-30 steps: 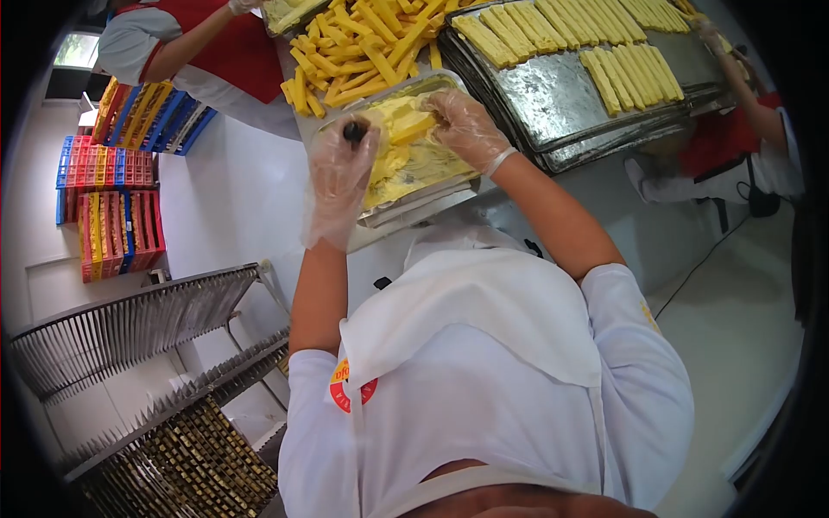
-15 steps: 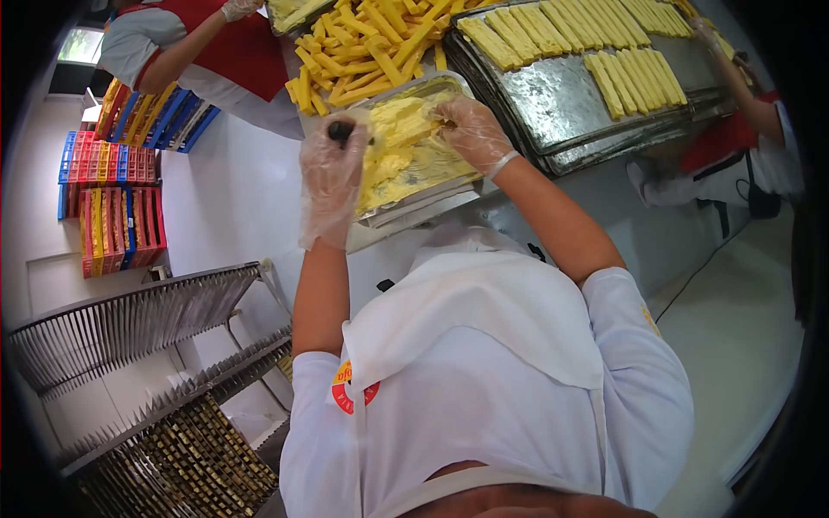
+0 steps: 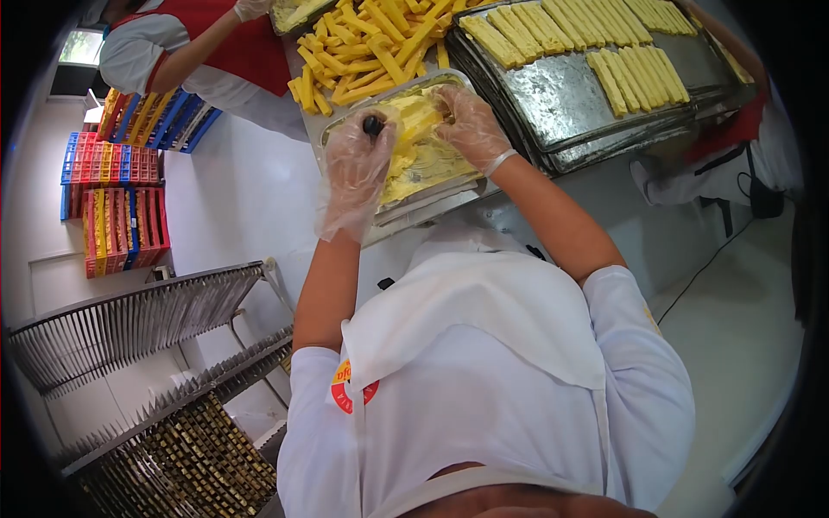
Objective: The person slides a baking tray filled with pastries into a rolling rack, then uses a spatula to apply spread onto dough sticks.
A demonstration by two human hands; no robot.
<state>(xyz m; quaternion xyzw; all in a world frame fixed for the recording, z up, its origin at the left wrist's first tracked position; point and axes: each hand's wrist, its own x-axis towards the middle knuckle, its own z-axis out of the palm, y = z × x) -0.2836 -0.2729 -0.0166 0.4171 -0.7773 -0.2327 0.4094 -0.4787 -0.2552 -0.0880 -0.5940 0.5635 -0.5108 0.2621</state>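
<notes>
My left hand (image 3: 357, 164), in a clear plastic glove, is closed around a black-handled tool (image 3: 373, 126); its working end is hidden by the hand and the yellow spread. My right hand (image 3: 473, 127), also gloved, grips the end of a yellow bread stick (image 3: 420, 123) coated with spread. Both hands are over a shallow metal tray (image 3: 467, 180) smeared with creamy yellow spread (image 3: 410, 177). The tool hand is at the tray's left side, and the stick lies between the hands.
Plain yellow sticks (image 3: 380, 47) are piled beyond the tray. Coated sticks lie in rows on stacked metal baking sheets (image 3: 553, 108) at right. Co-workers stand at upper left (image 3: 199, 52) and right (image 3: 734, 129). Coloured crates (image 3: 121, 198) and a metal rack (image 3: 138, 319) stand at left.
My left hand and the black-handled tool have moved right, closer to my right hand. My right hand has shifted slightly. The right co-worker's hand has moved back from the coated sticks.
</notes>
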